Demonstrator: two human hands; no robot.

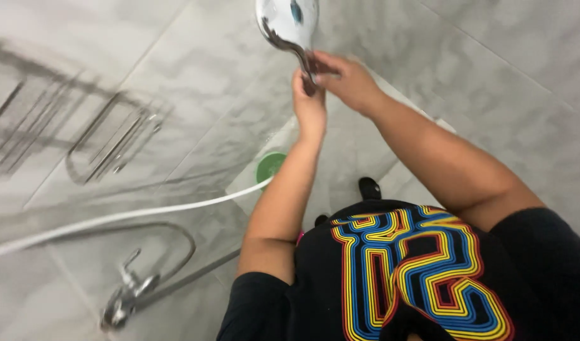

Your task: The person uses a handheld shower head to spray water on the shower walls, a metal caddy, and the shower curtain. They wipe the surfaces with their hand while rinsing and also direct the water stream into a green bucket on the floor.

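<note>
Two hands meet at the neck of a shower head point(289, 22), which is held up near the top of the view with its round chrome face tilted toward the camera. The left hand point(309, 107) is wrapped shut around the lower end of the handle, thumb side up. The right hand point(347, 79) comes in from the side with its fingers curled on the same narrow handle just below the head (whether it grips fully or only pinches is hard to tell through the blur).

The shower head looks light and rigid, a hard shiny shell that would likely be slick when wet, so the slim handle is the sensible place to hold it, as both hands do. A white hose point(113, 220) runs across the lower left and is flexible; I judge it would tug and swing the head if let slack, though its join with the handle is hidden behind the hands.

The walls and floor are large grey marbled tiles point(492, 82), smooth and probably slippery. A wire rack point(81, 126) hangs on the left wall, blurred by motion. A chrome tap point(129, 293) with a curved metal pipe sits low on the left. Below the forearms a green round thing point(270, 165) lies on the floor, and a dark shoe tip point(369, 187) shows near it.
</note>
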